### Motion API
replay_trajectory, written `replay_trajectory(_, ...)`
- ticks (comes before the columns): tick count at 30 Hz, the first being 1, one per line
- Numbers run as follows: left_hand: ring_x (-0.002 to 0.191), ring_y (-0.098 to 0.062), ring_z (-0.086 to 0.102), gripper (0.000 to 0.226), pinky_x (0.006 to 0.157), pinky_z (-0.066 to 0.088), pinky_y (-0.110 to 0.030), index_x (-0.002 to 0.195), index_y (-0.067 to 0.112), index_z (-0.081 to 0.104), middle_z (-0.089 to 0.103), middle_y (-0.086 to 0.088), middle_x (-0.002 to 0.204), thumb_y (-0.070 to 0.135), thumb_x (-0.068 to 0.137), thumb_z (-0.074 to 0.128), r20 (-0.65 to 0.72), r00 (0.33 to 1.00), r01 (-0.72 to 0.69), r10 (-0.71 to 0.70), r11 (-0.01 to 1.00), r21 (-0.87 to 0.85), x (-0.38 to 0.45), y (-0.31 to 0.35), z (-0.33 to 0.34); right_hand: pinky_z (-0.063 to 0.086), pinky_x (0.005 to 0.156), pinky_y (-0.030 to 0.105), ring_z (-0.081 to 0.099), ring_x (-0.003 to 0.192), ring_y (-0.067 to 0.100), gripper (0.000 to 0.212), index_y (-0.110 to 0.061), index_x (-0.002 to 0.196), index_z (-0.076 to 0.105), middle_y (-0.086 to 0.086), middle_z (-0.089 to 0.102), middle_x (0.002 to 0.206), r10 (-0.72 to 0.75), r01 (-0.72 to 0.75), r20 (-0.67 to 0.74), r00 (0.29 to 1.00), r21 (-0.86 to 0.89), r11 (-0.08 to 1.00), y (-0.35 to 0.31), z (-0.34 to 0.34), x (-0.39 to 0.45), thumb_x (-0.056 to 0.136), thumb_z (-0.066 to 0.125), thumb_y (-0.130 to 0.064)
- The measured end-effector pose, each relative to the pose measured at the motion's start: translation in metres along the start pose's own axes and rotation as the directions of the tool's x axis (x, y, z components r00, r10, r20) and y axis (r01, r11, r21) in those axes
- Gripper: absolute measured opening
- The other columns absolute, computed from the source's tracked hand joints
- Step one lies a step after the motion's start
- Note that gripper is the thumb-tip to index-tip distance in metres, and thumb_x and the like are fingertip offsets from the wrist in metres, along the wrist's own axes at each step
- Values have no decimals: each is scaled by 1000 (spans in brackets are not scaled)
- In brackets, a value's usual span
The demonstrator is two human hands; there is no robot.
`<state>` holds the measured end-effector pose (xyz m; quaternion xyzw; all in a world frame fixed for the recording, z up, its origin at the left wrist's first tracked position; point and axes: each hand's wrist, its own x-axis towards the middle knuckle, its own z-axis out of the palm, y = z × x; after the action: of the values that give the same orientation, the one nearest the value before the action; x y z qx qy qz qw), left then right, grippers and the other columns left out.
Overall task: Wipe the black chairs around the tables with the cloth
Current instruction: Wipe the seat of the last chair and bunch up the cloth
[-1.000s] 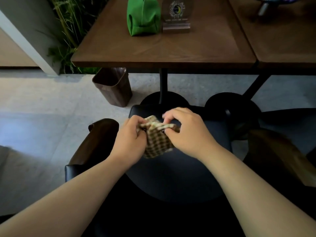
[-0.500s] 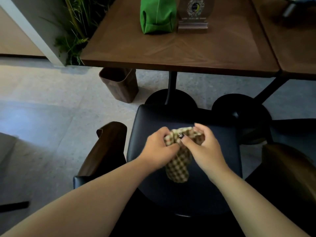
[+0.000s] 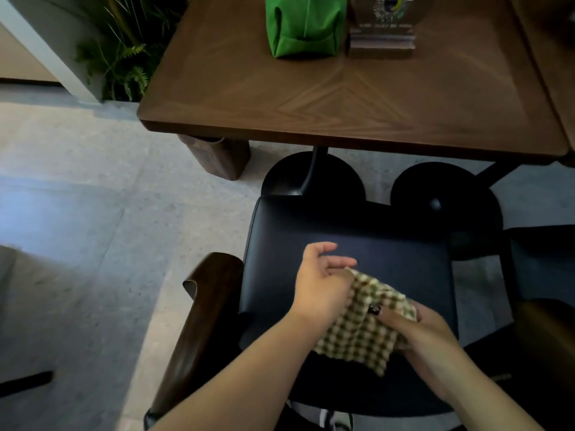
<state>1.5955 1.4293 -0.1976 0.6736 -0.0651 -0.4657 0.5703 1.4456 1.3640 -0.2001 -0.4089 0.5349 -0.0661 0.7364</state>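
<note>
Dim light is falling from the left, glaring pale on the floor (image 3: 77,213); the edges are bending and blurring.

The chair (image 3: 348,241) stands in front of the worktop (image 3: 342,104), its seat near the worktop's edge. A bag (image 3: 305,24) sits on the worktop, and a stand (image 3: 384,29) is just right of the bag. A bin (image 3: 217,157) stands on the floor under the worktop's left corner. A plant (image 3: 121,48) is left of the worktop. The cloth (image 3: 364,321) is over the chair seat, between the left hand (image 3: 320,284) and right hand (image 3: 423,328)
</note>
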Motion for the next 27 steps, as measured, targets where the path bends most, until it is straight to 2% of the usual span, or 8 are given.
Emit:
replay_trajectory(5,60,5,60,32,57,47,-13,111,19,51,70,4,98,0,87,61,-245,970,-5,1,1000,-16,21,15,-22,54,76,47,69,80,29,5,-10,83,66,8,73,78,-106,48,-287,952,-204,978,6,-1,7,81,70,-8)
replay_trajectory(8,74,-11,63,27,66,49,-25,111,14,54,68,-3,101,0,88,58,-252,967,76,-45,991,113,59,48,-63,54,75,48,67,81,27,7,-16,82,61,6,70,78,-189,100,-344,920,-262,960,-7,13,27,83,67,-16)
replay_trajectory(10,90,-23,65,24,74,50,-33,110,13,57,67,-11,103,3,88,58,-188,980,126,-67,939,320,88,74,-99,54,65,36,66,77,18,8,-19,85,55,7,67,82,-271,157,-342,900,-326,932,-20,31,50,86,63,-20)
replay_trajectory(13,101,-21,62,27,84,49,-34,115,16,58,68,-6,105,12,89,61,-106,991,132,-85,799,586,114,91,-143,49,45,23,62,59,5,8,-20,95,48,4,61,86,-357,216,-291,888,-423,880,-45,67,97,91,53,-15)
replay_trajectory(17,106,-19,58,41,91,48,-34,129,17,51,63,2,110,18,90,64,-48,973,193,-224,691,697,135,58,-166,49,93,37,58,110,24,40,-18,130,47,6,59,121,-386,272,-108,916,-538,797,-77,122,158,92,41,-5)
replay_trajectory(20,109,-21,56,59,87,46,-30,143,16,40,56,-4,125,17,89,65,-25,955,218,-294,646,731,154,23,-169,42,92,34,54,115,33,38,-13,129,49,14,58,125,-503,346,-3,864,-724,597,-95,152,198,92,41,-9)
replay_trajectory(23,130,-28,47,80,98,43,-33,153,17,23,36,-11,152,15,87,68,-30,949,230,-313,624,747,175,-8,-172,44,85,35,57,109,32,47,-24,131,48,9,60,124,-635,465,122,763,-785,409,-105,175,238,87,44,-7)
replay_trajectory(27,133,-33,39,87,88,44,-43,155,20,12,30,-8,155,19,87,66,-127,910,367,-395,623,691,193,-31,-184,40,102,39,49,123,32,44,-19,128,52,9,57,131,-472,427,254,844,-851,306,-81,193,293,87,45,-6)
